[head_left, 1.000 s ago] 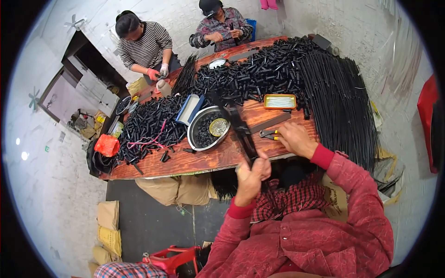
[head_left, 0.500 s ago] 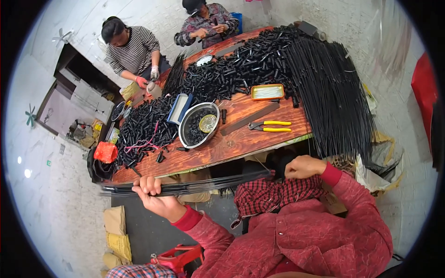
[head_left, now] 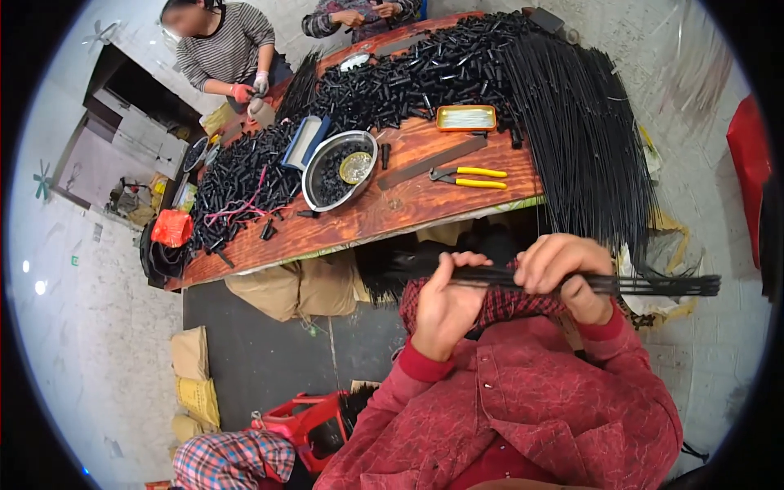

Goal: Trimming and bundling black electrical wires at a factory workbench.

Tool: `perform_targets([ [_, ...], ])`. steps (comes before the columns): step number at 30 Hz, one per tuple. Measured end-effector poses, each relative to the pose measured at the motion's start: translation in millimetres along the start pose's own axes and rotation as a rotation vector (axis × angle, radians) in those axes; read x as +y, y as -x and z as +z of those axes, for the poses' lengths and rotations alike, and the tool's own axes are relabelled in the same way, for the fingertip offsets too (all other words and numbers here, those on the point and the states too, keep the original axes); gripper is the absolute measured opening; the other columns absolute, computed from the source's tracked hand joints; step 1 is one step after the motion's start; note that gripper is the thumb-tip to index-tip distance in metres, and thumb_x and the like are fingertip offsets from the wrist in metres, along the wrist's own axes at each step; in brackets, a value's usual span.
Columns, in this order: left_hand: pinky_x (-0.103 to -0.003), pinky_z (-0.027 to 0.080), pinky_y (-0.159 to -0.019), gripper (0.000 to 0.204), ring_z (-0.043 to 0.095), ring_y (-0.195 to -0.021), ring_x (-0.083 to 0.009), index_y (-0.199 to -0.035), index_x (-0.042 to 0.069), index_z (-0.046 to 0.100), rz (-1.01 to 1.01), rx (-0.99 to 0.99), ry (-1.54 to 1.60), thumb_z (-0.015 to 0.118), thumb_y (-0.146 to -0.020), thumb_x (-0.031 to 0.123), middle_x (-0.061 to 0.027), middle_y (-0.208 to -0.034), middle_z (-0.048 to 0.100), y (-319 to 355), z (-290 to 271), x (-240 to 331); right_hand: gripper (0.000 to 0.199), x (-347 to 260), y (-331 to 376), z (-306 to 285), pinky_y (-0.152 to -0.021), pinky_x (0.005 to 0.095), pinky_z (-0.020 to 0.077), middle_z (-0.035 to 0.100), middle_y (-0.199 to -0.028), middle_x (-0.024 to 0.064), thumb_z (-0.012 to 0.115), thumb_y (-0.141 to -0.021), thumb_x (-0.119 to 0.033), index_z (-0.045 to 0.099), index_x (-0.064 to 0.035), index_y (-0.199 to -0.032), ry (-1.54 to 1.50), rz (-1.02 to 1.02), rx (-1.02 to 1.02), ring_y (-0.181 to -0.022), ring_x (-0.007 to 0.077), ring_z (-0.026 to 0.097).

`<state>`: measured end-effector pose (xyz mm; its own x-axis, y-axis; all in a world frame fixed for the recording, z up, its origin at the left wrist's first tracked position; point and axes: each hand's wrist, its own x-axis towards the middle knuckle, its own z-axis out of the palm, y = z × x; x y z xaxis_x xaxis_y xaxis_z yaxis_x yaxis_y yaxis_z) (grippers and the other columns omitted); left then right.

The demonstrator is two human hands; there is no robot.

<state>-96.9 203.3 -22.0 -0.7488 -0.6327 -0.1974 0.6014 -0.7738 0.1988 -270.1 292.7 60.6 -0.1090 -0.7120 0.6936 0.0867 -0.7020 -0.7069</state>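
A bundle of thin black rods (head_left: 665, 285) lies roughly level across my lap, its left part blurred. My right hand (head_left: 565, 273) is wrapped round it, with the even ends sticking out to the right. Farther left, my left hand (head_left: 451, 310) has thumb and fingers around the same bundle, palm partly turned up. Just beyond, a large sheaf of similar black rods (head_left: 576, 131) hangs over the table's right end.
The wooden table (head_left: 367, 220) bears heaps of black tubular parts (head_left: 408, 82), a metal bowl (head_left: 310, 181), yellow-handled pliers (head_left: 482, 177), a flat metal bar (head_left: 433, 162) and an orange tray (head_left: 466, 128). Two co-workers sit beyond. A red stool (head_left: 314, 415) stands at lower left.
The bundle has swung from my left side over to the right. My right hand has taken hold of it, and my left hand has moved right along with it. The view has shifted downward.
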Motion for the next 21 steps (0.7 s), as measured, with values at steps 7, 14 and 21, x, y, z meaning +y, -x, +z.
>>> perform_targets([
  [7, -0.041, 0.049, -0.099, 0.022, 0.061, -0.107, -0.0268, -0.102, -0.001, 0.058, -0.304, 0.178, 0.388, 0.045, -0.101, 0.017, -0.013, -0.104, 0.065, -74, -116, -46, 0.035, 56, 7, -9, -0.056, 0.0253, 0.0442, 0.056, -0.06, 0.0003, 0.058, -0.095, -0.022, 0.057, -0.0012, -0.067, 0.139, 0.552, 0.095, -0.058, 0.0076, 0.052],
  [14, -0.047, 0.049, -0.101, 0.035, 0.057, -0.116, -0.0371, -0.12, -0.008, 0.052, -0.407, 0.243, 0.565, 0.033, -0.102, 0.016, -0.0241, -0.124, 0.058, -38, -108, -42, 0.052, 68, -5, -1, -0.048, 0.0246, 0.0473, 0.056, -0.059, 0.0005, 0.06, -0.093, -0.048, 0.055, -0.0054, -0.063, -0.024, 0.811, 0.068, -0.05, 0.0089, 0.055],
  [21, -0.046, 0.053, -0.095, 0.034, 0.061, -0.11, -0.0346, -0.119, -0.008, 0.052, -0.361, 0.325, 0.582, 0.036, -0.102, 0.016, -0.022, -0.118, 0.062, -61, -169, -44, 0.047, 108, -3, 9, -0.047, 0.0257, 0.0465, 0.053, -0.058, 0.0013, 0.059, -0.095, -0.042, 0.054, -0.0036, -0.069, 0.003, 0.881, 0.182, -0.051, 0.0086, 0.053],
])
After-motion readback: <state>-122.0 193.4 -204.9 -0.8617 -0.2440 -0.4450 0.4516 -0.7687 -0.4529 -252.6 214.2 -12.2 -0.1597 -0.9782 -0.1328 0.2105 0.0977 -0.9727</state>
